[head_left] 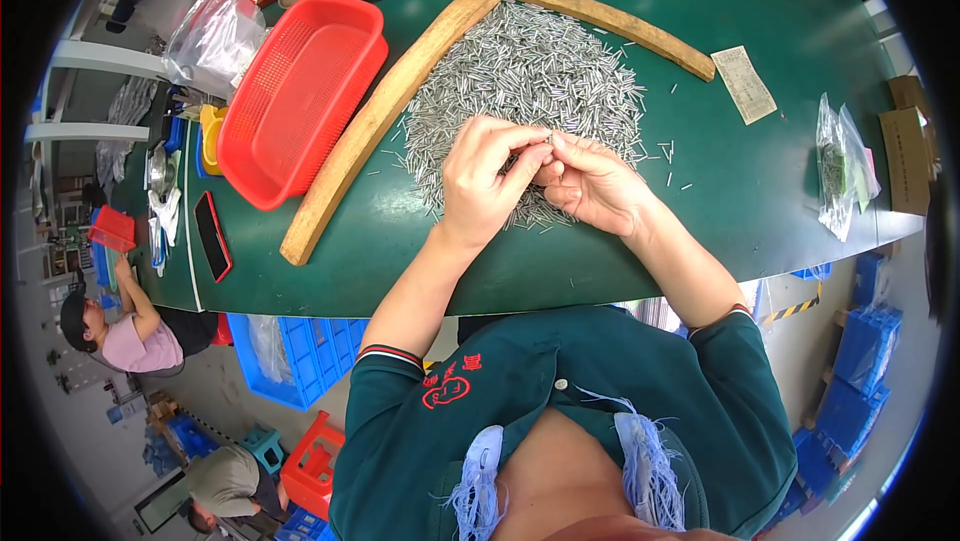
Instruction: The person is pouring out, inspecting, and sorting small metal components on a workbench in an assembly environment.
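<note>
The pile of metal pins [500, 56] spreads over the green worktop [690, 226], a dense heap of short, slim, silvery rods lying at every angle, with a few strays just beside its right edge; over the pile's near part, the left hand [480, 179] and right hand [605, 191] meet, fingers curled and their tips bunched close together, though I cannot tell whether they pinch a pin; one wooden bar [390, 116] borders the pile's left side, another wooden bar [610, 21] its far right side, a red basket [300, 96] lies left of the pile beyond the first bar, and a paper slip [743, 84] lies right of the pile
</note>
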### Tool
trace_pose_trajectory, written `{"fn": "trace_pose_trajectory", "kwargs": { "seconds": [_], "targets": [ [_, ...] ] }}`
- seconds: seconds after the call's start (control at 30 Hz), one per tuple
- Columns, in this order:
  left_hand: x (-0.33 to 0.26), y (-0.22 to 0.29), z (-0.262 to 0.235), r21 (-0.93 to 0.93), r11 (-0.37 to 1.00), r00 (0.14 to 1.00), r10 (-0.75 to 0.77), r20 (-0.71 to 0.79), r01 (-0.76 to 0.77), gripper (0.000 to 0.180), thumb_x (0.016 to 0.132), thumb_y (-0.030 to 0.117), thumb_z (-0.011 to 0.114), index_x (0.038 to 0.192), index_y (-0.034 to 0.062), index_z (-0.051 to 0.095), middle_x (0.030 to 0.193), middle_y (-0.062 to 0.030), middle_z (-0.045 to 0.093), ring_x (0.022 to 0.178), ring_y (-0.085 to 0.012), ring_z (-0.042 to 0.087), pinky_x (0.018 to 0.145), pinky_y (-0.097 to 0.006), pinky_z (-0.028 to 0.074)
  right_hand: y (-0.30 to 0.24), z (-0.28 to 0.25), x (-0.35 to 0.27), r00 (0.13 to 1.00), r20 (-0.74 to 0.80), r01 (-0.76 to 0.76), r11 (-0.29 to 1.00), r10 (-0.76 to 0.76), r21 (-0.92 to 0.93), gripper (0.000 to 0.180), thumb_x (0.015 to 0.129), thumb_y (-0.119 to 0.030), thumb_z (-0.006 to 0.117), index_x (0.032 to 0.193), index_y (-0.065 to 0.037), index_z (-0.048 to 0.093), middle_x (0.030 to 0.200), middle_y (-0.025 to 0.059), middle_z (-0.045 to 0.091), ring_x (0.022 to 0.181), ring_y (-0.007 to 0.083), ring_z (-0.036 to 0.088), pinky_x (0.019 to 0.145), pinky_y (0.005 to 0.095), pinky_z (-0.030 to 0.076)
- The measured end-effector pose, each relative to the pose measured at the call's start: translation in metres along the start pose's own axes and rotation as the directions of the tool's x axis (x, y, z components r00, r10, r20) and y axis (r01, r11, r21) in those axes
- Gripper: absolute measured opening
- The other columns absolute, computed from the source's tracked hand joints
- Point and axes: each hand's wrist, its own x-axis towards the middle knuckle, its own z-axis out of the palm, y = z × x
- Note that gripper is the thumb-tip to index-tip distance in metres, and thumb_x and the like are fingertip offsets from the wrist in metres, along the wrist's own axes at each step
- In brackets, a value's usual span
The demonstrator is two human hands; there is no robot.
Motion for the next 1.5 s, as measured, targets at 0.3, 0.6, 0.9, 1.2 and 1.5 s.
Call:
{"fn": "trace_pose_trajectory", "kwargs": {
  "seconds": [0.3,0.6,0.9,1.2,1.5],
  "targets": [
    [-0.001,0.001,0.000,-0.016,1.000,1.000,-0.012,0.015,0.012,0.019,0.072,0.000,0.071,0.090,0.0022,0.064,0.083,-0.0068,0.057,0.068,-0.0124,0.058,0.057,-0.024,0.050,0.001,-0.004,0.000,0.996,0.063,-0.070,0.994,0.065,0.082,0.020,0.092,-0.020,0.052,0.102,-0.003,0.054,0.084,-0.0006,0.053,0.069,0.0042,0.048,0.050,0.0166,0.037],
    [-0.002,0.005,0.004,-0.149,0.981,0.991,-0.130,-0.010,0.127,0.017,0.070,0.004,0.073,0.082,0.0048,0.062,0.079,-0.0044,0.056,0.065,-0.0134,0.056,0.055,-0.025,0.047,0.002,-0.005,0.000,0.992,0.066,-0.116,0.984,0.108,0.139,0.018,0.093,-0.023,0.050,0.096,-0.005,0.053,0.081,-0.0015,0.051,0.069,0.0039,0.048,0.051,0.0172,0.037],
    [-0.003,0.000,0.002,-0.051,0.999,1.000,-0.018,0.015,0.019,0.015,0.071,0.000,0.072,0.083,0.0016,0.062,0.081,-0.0072,0.056,0.069,-0.0134,0.058,0.058,-0.023,0.052,0.001,-0.002,0.000,0.993,0.053,-0.115,0.984,0.108,0.135,0.018,0.093,-0.023,0.049,0.093,-0.005,0.053,0.080,-0.0011,0.051,0.068,0.0041,0.047,0.051,0.0179,0.037],
    [-0.002,0.001,0.001,-0.007,0.999,0.999,0.046,0.010,-0.045,0.018,0.068,-0.001,0.073,0.082,0.0023,0.061,0.078,-0.0069,0.056,0.067,-0.0145,0.058,0.056,-0.024,0.050,0.000,-0.006,0.000,0.994,0.072,-0.089,0.994,0.085,0.060,0.018,0.093,-0.023,0.051,0.092,-0.005,0.054,0.079,-0.0001,0.051,0.066,0.0047,0.045,0.050,0.0178,0.035],
    [0.013,-0.010,-0.018,0.141,0.989,0.997,-0.042,-0.069,0.052,0.015,0.073,0.005,0.070,0.087,0.0054,0.064,0.082,-0.0059,0.059,0.072,-0.0180,0.056,0.062,-0.029,0.046,-0.009,0.003,-0.003,0.996,0.070,-0.070,0.990,0.062,0.119,0.023,0.083,-0.015,0.052,0.102,-0.003,0.052,0.096,0.0072,0.054,0.082,0.0139,0.053,0.064,0.0243,0.046]
  ]
}}
